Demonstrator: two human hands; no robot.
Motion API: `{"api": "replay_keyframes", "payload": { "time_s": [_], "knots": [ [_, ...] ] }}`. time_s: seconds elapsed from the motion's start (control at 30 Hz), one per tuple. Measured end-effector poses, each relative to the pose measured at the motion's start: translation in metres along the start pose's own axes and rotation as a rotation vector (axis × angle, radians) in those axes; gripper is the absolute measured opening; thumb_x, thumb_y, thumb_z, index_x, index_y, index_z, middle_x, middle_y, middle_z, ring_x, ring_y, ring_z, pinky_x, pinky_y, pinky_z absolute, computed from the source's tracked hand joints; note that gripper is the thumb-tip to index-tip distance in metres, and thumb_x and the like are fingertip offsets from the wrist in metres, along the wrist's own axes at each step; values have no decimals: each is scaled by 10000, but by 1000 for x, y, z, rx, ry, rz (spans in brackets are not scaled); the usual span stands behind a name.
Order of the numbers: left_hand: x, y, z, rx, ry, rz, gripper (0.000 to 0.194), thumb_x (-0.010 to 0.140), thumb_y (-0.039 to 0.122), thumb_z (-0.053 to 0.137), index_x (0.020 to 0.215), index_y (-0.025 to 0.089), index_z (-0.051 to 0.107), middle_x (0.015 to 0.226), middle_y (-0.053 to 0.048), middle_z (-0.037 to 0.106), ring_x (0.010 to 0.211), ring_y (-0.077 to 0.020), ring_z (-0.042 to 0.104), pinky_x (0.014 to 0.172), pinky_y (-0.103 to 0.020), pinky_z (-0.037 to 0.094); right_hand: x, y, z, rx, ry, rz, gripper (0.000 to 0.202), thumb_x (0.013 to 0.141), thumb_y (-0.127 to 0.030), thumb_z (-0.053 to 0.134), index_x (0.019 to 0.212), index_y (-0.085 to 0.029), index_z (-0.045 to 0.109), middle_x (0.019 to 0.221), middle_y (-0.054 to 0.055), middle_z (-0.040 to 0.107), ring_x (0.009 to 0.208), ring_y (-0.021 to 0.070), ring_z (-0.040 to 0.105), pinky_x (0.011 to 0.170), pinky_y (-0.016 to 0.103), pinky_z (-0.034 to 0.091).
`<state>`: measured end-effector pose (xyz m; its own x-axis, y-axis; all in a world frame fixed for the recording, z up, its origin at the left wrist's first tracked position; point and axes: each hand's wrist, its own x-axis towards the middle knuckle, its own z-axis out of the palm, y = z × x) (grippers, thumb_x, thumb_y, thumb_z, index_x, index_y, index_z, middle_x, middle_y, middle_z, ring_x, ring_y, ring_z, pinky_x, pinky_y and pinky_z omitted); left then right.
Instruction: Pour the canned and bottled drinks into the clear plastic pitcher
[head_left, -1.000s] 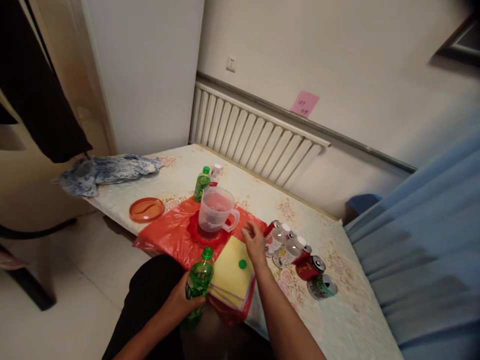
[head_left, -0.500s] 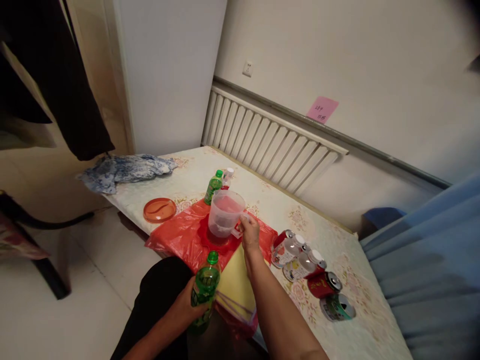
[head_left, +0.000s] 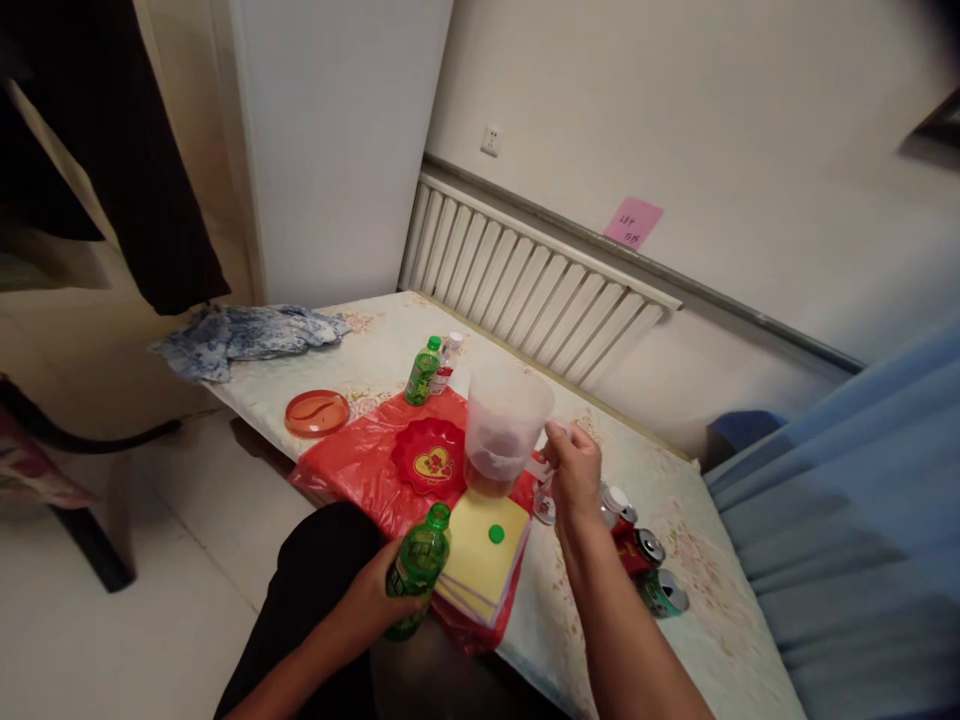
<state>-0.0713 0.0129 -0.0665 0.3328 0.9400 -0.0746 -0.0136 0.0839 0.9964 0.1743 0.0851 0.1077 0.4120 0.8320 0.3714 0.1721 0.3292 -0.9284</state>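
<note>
With the yellow sheets point(head_left: 486, 560) as my clock centre, I have the open green bottle point(head_left: 420, 562) at nine, my left hand point(head_left: 373, 602) wrapped around its body. My right hand point(head_left: 576, 470), at about one, has its fingers curled on the handle of the clear pitcher point(head_left: 506, 425), which is at twelve.

The bottle leans with its mouth uncovered, so I judge that a squeeze or more tilt could spill it onto the sheets. The pitcher hangs from one side; a loose grip might let it swing into the red dish point(head_left: 431, 458) at eleven. A low sweep of my right forearm could topple the cans point(head_left: 640, 552) at three, or brush the loose green cap point(head_left: 496, 534) off.

My right hand and wrist cover part of the white-capped bottles point(head_left: 615, 503). Cloudy plastic leaves the pitcher's contents uncertain, and I can't tell whether its base touches the sheets.
</note>
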Motion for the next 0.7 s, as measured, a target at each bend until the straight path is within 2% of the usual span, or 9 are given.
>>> {"api": "replay_keyframes", "payload": {
  "time_s": [0.13,0.33,0.53,0.7],
  "knots": [
    [1,1,8,18,-1,27,753,562,255,748,1282,150,558,1162,-83,695,1111,-317,611,942,-370,487,-18,-24,-41,-80,-16,38,355,750,-437,690,581,-196,492,445,-79,431,433,88,376,462,222,298],
    [6,4,21,28,-100,106,748,598,279,738,1301,141,524,1225,-101,665,1139,-315,599,968,-389,477,-51,-49,-96,-152,-61,157,352,716,-453,723,571,-199,528,442,-62,439,423,95,363,440,232,284],
    [8,15,40,162,-86,108,721,572,188,713,1271,156,540,1253,-89,647,1164,-304,583,1013,-405,448,-73,-72,-134,-293,-101,202,406,642,-503,758,526,-190,527,429,-58,406,412,85,333,415,221,239],
    [11,20,54,209,-118,160,719,577,163,700,1276,167,532,1311,-97,610,1208,-301,556,1055,-407,411,-82,-83,-160,-419,-163,184,415,672,-519,747,539,-174,559,458,-53,390,434,74,297,408,211,207]
  ]
}}
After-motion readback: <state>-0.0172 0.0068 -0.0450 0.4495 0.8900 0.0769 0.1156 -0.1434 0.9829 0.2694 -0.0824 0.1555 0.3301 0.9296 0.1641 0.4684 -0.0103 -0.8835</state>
